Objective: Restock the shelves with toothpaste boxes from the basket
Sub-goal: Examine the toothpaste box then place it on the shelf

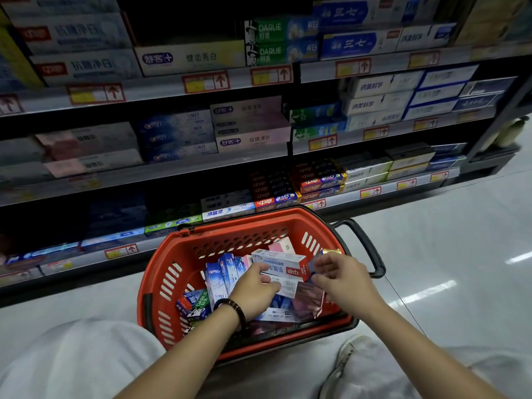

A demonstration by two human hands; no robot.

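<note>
The red basket (178,246) stands on the pale floor (431,254), in front of the shelves (158,87), which hold rows of toothpaste boxes. Inside the basket at its left wall a green box (200,303) lies tilted, and just right of it several blue boxes (221,272) stand on end. Over the middle of the basket the left hand (256,286), a dark beaded bracelet (230,308) at its wrist, grips the left end of a white toothpaste box (283,264) with a red label, thumb on top and fingers curled beneath. Behind that box, toward the basket's far wall, a pink box (283,246) leans. At the white box's right end the right hand (342,277) has its fingers curled close; whether they pinch this box or the dark one beside it cannot be told. A black handle (365,246) juts from the basket's right side.
</note>
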